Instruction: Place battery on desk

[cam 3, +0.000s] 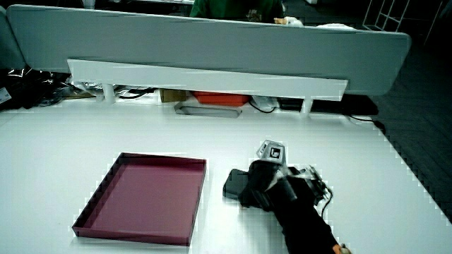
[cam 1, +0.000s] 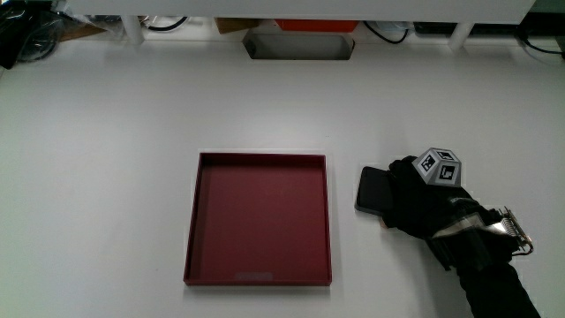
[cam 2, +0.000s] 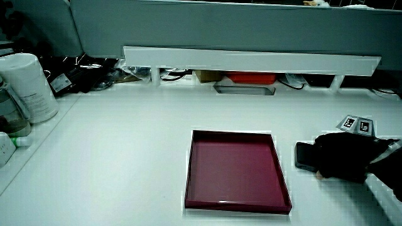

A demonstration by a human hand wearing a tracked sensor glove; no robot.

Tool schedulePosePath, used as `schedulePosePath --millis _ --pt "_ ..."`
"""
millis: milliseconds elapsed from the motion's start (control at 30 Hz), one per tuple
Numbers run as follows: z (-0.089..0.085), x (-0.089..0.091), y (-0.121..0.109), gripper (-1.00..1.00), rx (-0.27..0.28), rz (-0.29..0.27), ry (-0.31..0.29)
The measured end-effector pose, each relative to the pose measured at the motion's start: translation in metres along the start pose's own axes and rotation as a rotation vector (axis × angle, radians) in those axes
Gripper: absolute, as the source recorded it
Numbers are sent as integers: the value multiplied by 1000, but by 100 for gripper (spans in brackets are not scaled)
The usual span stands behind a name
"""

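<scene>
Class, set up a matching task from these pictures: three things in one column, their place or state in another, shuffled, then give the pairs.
Things:
1. Shallow dark red square tray
2. Flat black rectangular battery
3. Small grey patterned cube

Places or states:
A. On the back of the black gloved hand
B. Lying on the white table with nothing in it
C. On the table beside the tray, partly under the hand

Pairs: 1-B, 2-C, 3-A
</scene>
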Motion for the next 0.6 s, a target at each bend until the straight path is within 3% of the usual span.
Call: schedulePosePath --millis 33,67,100,133,167,233,267,333,400,600 --pt "12 -4 -11 -74 10 48 17" --pt "20 0 -14 -79 64 12 -33" --pt "36 -7 -28 -84 64 65 -5" --pt "38 7 -21 -89 91 -20 -83" --pt "52 0 -35 -95 62 46 -6" --pt "63 11 -37 -100 43 12 -36" --pt "72 10 -44 -100 61 -39 -72" --pt "85 7 -57 -100 71 -61 -98" --pt "94 3 -66 -100 85 -88 -153" --pt "108 -11 -86 -100 119 -91 -208"
